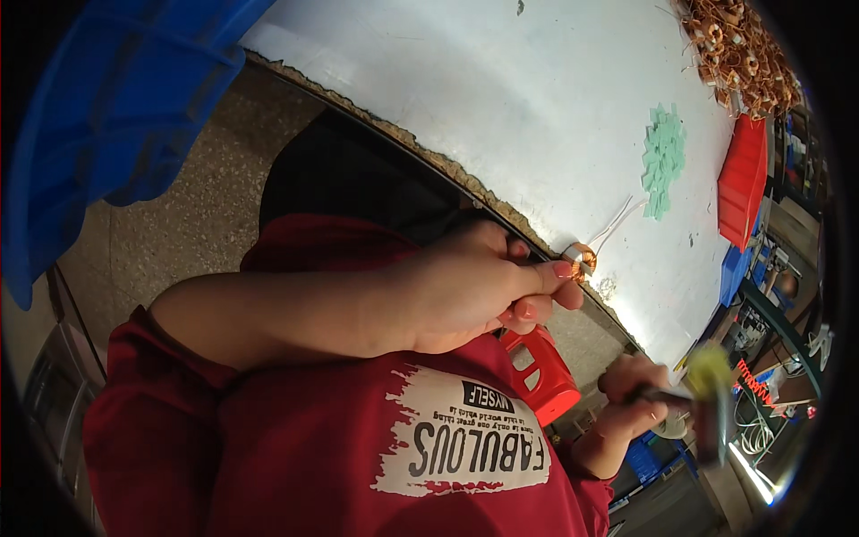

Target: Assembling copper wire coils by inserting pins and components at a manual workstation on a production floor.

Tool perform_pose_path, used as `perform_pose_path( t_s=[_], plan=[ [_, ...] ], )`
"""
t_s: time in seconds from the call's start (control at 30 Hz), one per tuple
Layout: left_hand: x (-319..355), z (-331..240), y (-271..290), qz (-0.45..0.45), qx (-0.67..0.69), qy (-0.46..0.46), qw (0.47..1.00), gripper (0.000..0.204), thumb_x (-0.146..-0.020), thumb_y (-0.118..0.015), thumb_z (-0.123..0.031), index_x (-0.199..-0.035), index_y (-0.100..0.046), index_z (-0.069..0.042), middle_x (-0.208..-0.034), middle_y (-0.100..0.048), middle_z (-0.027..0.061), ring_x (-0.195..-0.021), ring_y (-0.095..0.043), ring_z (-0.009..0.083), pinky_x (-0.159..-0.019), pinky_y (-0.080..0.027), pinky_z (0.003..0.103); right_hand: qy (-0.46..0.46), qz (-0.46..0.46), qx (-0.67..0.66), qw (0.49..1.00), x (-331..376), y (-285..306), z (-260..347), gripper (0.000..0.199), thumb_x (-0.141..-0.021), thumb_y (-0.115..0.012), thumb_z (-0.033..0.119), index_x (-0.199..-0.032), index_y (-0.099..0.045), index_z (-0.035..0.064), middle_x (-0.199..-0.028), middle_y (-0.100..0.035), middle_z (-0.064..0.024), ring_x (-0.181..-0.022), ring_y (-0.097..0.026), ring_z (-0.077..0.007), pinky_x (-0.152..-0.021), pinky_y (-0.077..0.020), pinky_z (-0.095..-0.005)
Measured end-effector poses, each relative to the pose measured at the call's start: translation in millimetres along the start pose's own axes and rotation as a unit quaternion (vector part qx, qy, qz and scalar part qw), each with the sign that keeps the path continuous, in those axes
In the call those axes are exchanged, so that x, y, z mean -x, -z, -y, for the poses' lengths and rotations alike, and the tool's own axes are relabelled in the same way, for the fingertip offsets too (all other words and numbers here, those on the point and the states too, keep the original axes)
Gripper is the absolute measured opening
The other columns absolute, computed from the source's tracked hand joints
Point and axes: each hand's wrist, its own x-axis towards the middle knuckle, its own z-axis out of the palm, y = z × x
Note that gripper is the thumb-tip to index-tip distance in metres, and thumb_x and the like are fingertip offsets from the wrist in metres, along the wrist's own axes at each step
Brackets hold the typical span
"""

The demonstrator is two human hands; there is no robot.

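Pinching a copper-wound ring coil (583, 252) between thumb and fingers, our left hand (479, 291) holds it at the worktable (501, 98) edge, near 3 o'clock in our view, its white leads (616, 221) pointing toward 1 o'clock. Our right hand (631, 398), at 4 o'clock, is closed round the dark handle of a blurred hammer-like tool (711, 430). Farther off, around 2 o'clock, we see pale green strips (664, 157) on the white tabletop, then a red bin (744, 179) and a heap of copper-wound coils (743, 58).
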Motion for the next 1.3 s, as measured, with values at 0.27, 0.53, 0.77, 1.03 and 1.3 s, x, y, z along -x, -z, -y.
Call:
perform_pose_path(
  t_s=[0.27,0.53,0.77,1.03,1.3],
  plan=[
    [-1.2,-1.2,0.3,0.006,0.000,0.004,1.000,0.014,-0.095,-0.048,-0.004,-0.098,-0.057,0.006,-0.090,-0.064,0.0126,-0.055,-0.038,0.0063,-0.051,-0.032,0.017,0.016,0.067,0.221,0.973,-12.4,-8.9,14.9,0.051,-0.095,-0.035,0.050,-0.069,-0.050,0.0087,-0.050,-0.042,0.0007,-0.042,-0.033,-0.0107,-0.042,-0.0255,-0.0244],
    [0.6,-3.7,-0.4,0.001,-0.013,0.010,1.000,0.014,-0.095,-0.048,-0.005,-0.098,-0.054,0.007,-0.091,-0.064,0.0146,-0.056,-0.040,0.0065,-0.052,-0.035,0.018,-0.033,-0.146,0.092,0.984,1.0,-0.4,-7.4,0.055,-0.094,-0.034,0.057,-0.072,-0.047,0.0079,-0.051,-0.038,0.0017,-0.040,-0.027,-0.0075,-0.038,-0.0216,-0.0218],
    [-0.9,-3.1,1.6,0.027,0.011,0.011,1.000,0.015,-0.095,-0.047,-0.005,-0.099,-0.055,0.007,-0.093,-0.064,0.0141,-0.056,-0.039,0.0067,-0.052,-0.034,0.018,0.009,-0.117,0.075,0.990,5.2,-8.5,7.8,0.054,-0.093,-0.036,0.056,-0.073,-0.048,0.0077,-0.051,-0.039,0.0017,-0.040,-0.027,-0.0075,-0.037,-0.0217,-0.0220],
    [1.3,-2.8,-0.8,0.005,-0.008,0.010,1.000,0.014,-0.096,-0.047,-0.006,-0.105,-0.055,0.001,-0.094,-0.064,0.0120,-0.053,-0.037,0.0045,-0.051,-0.029,0.018,0.063,0.058,0.191,0.978,-12.7,-10.0,24.5,0.029,-0.089,-0.051,0.033,-0.088,-0.055,0.0040,-0.059,-0.052,-0.0074,-0.043,-0.040,-0.0167,-0.042,-0.0330,-0.0279],
    [1.2,-1.7,2.0,-0.013,-0.021,0.026,0.999,0.014,-0.096,-0.048,-0.005,-0.107,-0.055,0.000,-0.094,-0.064,0.0117,-0.052,-0.037,0.0042,-0.050,-0.028,0.019,0.119,0.017,0.271,0.955,-9.8,-11.0,20.1,0.038,-0.092,-0.042,0.034,-0.084,-0.057,-0.0002,-0.057,-0.050,-0.0074,-0.043,-0.035,-0.0192,-0.049,-0.0336,-0.0296]
  ],
)
